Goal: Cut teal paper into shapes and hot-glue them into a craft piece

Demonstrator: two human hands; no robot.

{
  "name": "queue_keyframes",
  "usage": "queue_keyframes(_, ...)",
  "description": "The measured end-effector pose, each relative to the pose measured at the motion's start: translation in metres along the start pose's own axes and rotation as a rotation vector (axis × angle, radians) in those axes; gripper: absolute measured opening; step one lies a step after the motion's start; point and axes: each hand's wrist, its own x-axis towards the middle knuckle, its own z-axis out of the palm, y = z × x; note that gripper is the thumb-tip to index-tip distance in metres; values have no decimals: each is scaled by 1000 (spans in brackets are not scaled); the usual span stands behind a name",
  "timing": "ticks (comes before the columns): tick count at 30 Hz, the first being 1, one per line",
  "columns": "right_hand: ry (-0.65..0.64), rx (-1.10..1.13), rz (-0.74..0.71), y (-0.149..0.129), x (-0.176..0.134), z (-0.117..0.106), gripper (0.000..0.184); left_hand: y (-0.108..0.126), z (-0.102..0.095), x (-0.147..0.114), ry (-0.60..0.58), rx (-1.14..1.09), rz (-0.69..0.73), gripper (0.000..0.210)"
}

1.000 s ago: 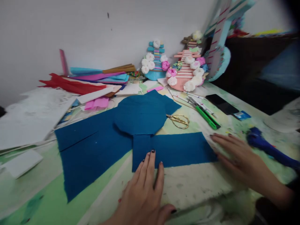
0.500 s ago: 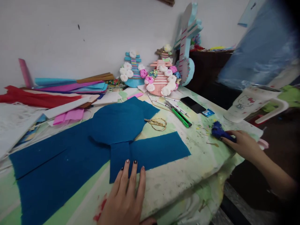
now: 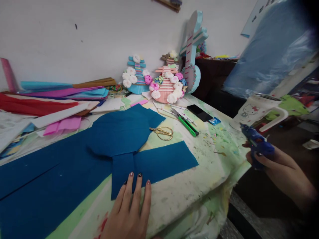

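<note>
My left hand (image 3: 129, 205) lies flat with fingers spread, its fingertips resting on the lower edge of a blue cut-out piece (image 3: 122, 132) with a rounded top and a narrow stem. Under and beside it are a blue strip (image 3: 169, 159) and a large blue sheet (image 3: 54, 186). My right hand (image 3: 281, 169) grips a dark blue glue gun (image 3: 259, 142) in the air past the table's right edge, nozzle tilted up and left. Gold-handled scissors (image 3: 163, 132) lie against the cut-out's right side.
A green utility knife (image 3: 186, 123), a black phone (image 3: 199, 113) and a blue card (image 3: 214, 121) lie right of the blue pieces. A white mug (image 3: 251, 109) stands near the glue gun. Flower-decorated guitar shapes (image 3: 166, 86) lean at the back. Coloured paper (image 3: 64, 93) is piled left.
My right hand has lifted the glue gun off the table and carried it right, turning its nozzle upward. My left hand stays on the blue cut-out. The whole view has shifted slightly.
</note>
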Motion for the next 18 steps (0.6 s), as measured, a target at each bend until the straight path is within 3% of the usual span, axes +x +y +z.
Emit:
queue_keyframes(2,-105,433,92,-23,-9,11,28,-4,-1,1,34,34,52,94)
queue_keyframes(5,-281,643,97,-54,-16,38,28,-8,-2,2,80,51,140,91)
queue_keyframes(9,-596,683,31,-80,-12,84,28,-2,0,4,128,-4,76,86)
queue_keyframes(13,-795,575,-57,-107,-1,128,27,0,-3,11,294,-97,21,76)
queue_keyframes(18,-868,451,-222,-139,9,166,24,-13,-27,25,509,-242,65,51)
